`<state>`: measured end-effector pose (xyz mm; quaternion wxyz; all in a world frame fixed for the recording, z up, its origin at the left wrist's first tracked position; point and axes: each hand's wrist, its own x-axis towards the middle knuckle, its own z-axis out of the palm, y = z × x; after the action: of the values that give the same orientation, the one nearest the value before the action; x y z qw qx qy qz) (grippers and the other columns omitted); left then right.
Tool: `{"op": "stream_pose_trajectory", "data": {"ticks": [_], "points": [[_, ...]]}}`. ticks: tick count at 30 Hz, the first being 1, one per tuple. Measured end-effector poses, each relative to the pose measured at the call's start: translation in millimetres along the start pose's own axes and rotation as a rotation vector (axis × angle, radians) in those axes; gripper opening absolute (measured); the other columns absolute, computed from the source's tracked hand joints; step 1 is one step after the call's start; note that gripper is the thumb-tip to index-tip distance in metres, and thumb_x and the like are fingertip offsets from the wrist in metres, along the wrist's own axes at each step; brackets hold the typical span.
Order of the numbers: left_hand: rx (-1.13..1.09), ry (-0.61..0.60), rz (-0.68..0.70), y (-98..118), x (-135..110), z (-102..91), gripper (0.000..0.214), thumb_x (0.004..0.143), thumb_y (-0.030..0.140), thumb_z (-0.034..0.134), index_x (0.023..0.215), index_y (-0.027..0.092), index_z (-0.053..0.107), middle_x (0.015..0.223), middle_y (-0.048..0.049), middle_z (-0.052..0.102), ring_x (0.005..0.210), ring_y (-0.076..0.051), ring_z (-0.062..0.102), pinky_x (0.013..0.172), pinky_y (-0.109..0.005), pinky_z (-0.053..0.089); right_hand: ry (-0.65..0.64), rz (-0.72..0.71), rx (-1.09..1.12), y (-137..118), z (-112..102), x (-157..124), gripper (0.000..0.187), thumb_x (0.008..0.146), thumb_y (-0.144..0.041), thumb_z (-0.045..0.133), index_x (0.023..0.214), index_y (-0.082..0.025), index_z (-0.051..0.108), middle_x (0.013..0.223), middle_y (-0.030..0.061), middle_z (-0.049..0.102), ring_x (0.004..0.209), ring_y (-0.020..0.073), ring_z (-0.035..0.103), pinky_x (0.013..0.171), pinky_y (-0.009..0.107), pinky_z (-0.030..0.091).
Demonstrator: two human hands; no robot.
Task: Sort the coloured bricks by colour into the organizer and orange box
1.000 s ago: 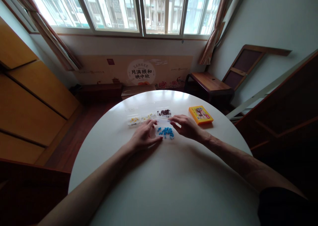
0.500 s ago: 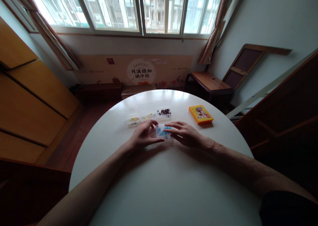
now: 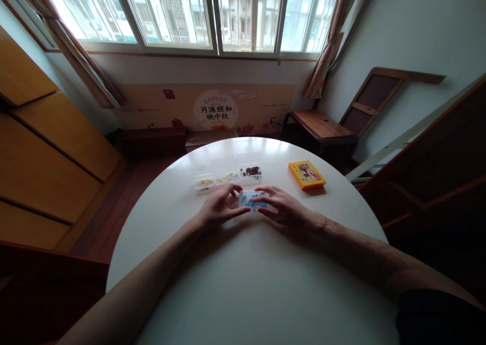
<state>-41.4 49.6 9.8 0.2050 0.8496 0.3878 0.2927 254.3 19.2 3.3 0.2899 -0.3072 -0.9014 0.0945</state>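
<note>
A small clear plastic box [image 3: 246, 199] with several bright blue pieces in it lies in front of me near the middle of the table. My left hand [image 3: 221, 203] grips its left end, thumb along the near side and fingers at the far side. From the right, my right hand [image 3: 283, 206] holds the same box, with a fingertip over its top and the thumb at the near edge. Just beyond stand three small clear boxes: one with yellow pieces [image 3: 205, 182], one with pale and yellow pieces [image 3: 227, 177], and one with dark brown pieces [image 3: 251, 171].
An orange-yellow box [image 3: 307, 175] with a printed picture lies to the right on the round white table [image 3: 243, 284]. Past the table's far right edge is a wooden chair [image 3: 321, 123]. Yellow-brown cabinets [image 3: 56, 158] stand at the left.
My right hand's fingers have shifted slightly on the box, with the thumb now more spread and more blue pieces showing. My left hand has hardly moved.
</note>
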Motion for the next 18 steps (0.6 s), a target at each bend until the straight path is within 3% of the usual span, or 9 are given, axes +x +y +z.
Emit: {"op": "stream_pose_trajectory", "data": {"ticks": [5, 9, 11, 15, 18], "points": [[0.047, 0.000, 0.026, -0.2, 0.3, -0.1, 0.060, 0.090, 0.069, 0.082, 0.128, 0.025, 0.066, 0.122, -0.0097, 0.075, 0.112, -0.032, 0.073, 0.101, -0.047, 0.056, 0.145, 0.114, 0.033, 12.0, -20.2, -3.3, 0.046, 0.096, -0.040, 0.082, 0.138, -0.027, 0.068, 0.134, 0.0127, 0.070, 0.119, 0.0317, 0.072, 0.101, 0.050, 0.065], [0.058, -0.035, 0.024, -1.0, 1.5, -0.2, 0.054, 0.094, 0.066, 0.078, 0.128, 0.026, 0.066, 0.123, -0.0102, 0.074, 0.114, -0.032, 0.072, 0.102, -0.047, 0.055, 0.410, 0.382, -0.087, 49.0, -48.4, -17.4, 0.042, 0.095, -0.047, 0.078, 0.128, -0.024, 0.069, 0.126, 0.0126, 0.070, 0.108, 0.0313, 0.071, 0.095, 0.049, 0.065], [0.068, -0.038, 0.023, -0.8, 2.2, -0.1, 0.052, 0.096, 0.065, 0.077, 0.128, 0.026, 0.067, 0.123, -0.0101, 0.074, 0.113, -0.032, 0.072, 0.102, -0.047, 0.055, 0.473, 0.504, -0.169, 72.7, -62.0, -28.6, 0.049, 0.090, -0.055, 0.079, 0.125, -0.022, 0.068, 0.122, 0.0132, 0.068, 0.102, 0.0308, 0.070, 0.093, 0.049, 0.063], [0.083, -0.041, 0.023, -0.3, 2.6, 0.2, 0.050, 0.097, 0.064, 0.075, 0.128, 0.026, 0.067, 0.122, -0.0099, 0.074, 0.112, -0.032, 0.072, 0.101, -0.047, 0.055, 0.524, 0.727, -0.285, 113.4, -75.6, -52.3, 0.059, 0.086, -0.069, 0.073, 0.120, -0.021, 0.064, 0.117, 0.0133, 0.063, 0.102, 0.0323, 0.066, 0.091, 0.049, 0.060], [0.096, -0.048, 0.023, 0.0, 2.3, 0.0, 0.050, 0.097, 0.065, 0.075, 0.128, 0.026, 0.067, 0.124, -0.0100, 0.073, 0.114, -0.033, 0.071, 0.102, -0.047, 0.054, 0.506, 0.804, -0.348, 129.2, -73.9, -62.6, 0.067, 0.084, -0.078, 0.070, 0.119, -0.022, 0.063, 0.116, 0.0131, 0.061, 0.101, 0.0334, 0.064, 0.097, 0.051, 0.057]]}}
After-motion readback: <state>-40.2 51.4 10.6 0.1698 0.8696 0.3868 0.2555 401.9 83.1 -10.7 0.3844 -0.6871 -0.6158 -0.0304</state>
